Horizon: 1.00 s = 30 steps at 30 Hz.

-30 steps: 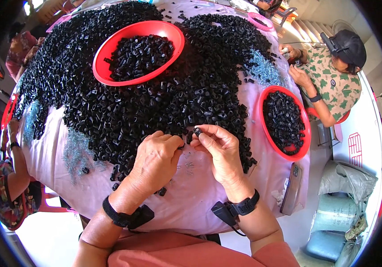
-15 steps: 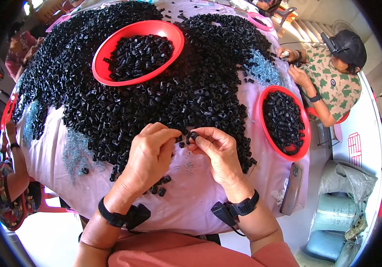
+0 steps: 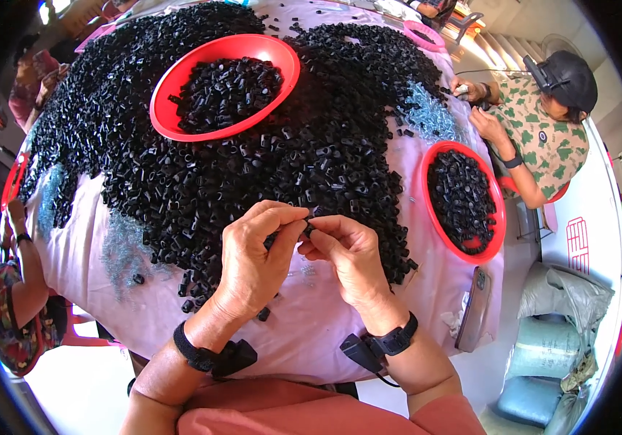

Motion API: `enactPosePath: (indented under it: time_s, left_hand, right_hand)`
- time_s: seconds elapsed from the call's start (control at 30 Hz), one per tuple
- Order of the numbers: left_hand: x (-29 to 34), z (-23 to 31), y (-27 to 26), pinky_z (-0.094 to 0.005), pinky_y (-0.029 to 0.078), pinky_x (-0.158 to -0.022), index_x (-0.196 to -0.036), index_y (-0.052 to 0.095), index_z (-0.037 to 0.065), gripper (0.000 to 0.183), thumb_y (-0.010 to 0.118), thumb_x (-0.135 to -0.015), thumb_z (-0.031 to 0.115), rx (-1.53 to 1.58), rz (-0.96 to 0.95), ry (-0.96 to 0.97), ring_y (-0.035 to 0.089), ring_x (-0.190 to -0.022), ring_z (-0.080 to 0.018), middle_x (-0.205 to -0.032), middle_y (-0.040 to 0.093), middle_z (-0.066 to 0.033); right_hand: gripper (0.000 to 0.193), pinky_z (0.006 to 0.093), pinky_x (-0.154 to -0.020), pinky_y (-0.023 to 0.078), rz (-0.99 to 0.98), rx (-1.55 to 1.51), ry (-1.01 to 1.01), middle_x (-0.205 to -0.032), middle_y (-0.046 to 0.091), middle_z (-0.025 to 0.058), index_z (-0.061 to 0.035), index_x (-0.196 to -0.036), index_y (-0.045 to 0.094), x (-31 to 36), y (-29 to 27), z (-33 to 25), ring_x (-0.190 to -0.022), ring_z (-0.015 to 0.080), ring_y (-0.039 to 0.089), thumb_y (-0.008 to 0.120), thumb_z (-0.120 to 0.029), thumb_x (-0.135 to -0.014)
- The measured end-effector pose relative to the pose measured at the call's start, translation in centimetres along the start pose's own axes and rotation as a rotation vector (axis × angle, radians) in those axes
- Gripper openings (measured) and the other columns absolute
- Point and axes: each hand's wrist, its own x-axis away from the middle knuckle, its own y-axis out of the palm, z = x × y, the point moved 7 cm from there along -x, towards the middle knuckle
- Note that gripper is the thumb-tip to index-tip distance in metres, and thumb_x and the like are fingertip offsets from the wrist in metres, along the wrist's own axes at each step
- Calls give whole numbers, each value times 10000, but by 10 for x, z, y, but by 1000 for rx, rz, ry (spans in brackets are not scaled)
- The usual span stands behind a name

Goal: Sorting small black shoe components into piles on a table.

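Black part [image 3: 309, 228]: one, small, mostly hidden by fingers; held over the tabletop [image 3: 318, 344], in from the middle of its near edge. Fingertip pinch, presumably because so small a piece allows no fuller grip; kept between two hands, probably so that one steadies what the other works.

Left hand [image 3: 255, 250]: nearly closed, thumb and forefinger drawn together on the black part. Dark patch inside the curl; second piece or background, cannot tell.

Right hand [image 3: 353, 257]: nearly closed, thumb and forefinger on the black part from the other side, remaining fingers bent beneath.

Loose springs [image 3: 307, 272]: a few, clear, on the tabletop between the wrists and the heap.

Heap [image 3: 253, 174]: many like black pieces, spread from just beyond the hands toward the far edge; likely so placed for easy reach.

Centre bowl [image 3: 285, 61]: red, tilted on the heap, partly filled with black pieces.

Right bowl [image 3: 500, 210]: red, by the right edge, likewise filled.

Spring piles: two, pale blue; one [image 3: 126, 246] toward the near left corner, one [image 3: 430, 114] toward the right edge.

Phone [image 3: 474, 308]: near right corner.

Co-worker [image 3: 543, 138]: seated beyond the right edge.
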Motion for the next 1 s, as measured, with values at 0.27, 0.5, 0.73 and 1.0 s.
enactPosePath:
  time_s: [0.27,0.5,0.73,1.0]
  left_hand:
    - [6,-2,6,-275,538,-731,-1033,730,-24,138,682,-905,-49,26,45,-28,687,-836,-168,-977,713,-109]
    - [10,-7,8,-231,515,-709,-1061,731,-24,154,673,-922,-53,74,48,-24,651,-842,-106,-1009,700,-76]
    - [10,-8,11,-208,498,-719,-1096,734,-16,181,660,-936,-56,119,37,-59,622,-879,-79,-1044,684,-60]
    - [11,-4,10,-275,538,-827,-1140,725,-3,278,688,-875,-78,57,-2,-14,676,-950,-164,-1063,694,-93]
  right_hand:
    - [149,266,-765,597,42,-13,-3,-928,741,94,21,-1103,703,2,0,1,-819,145,727,665,-42,-974]
    - [148,264,-758,599,50,-99,18,-929,741,97,25,-1096,707,3,-2,5,-810,150,729,672,-47,-972]
    - [137,270,-760,606,40,-56,3,-940,743,95,20,-1083,717,3,-1,3,-815,155,732,680,-32,-962]
    - [133,271,-765,610,66,-243,104,-943,745,94,11,-1078,721,1,-8,7,-838,156,733,656,-48,-978]
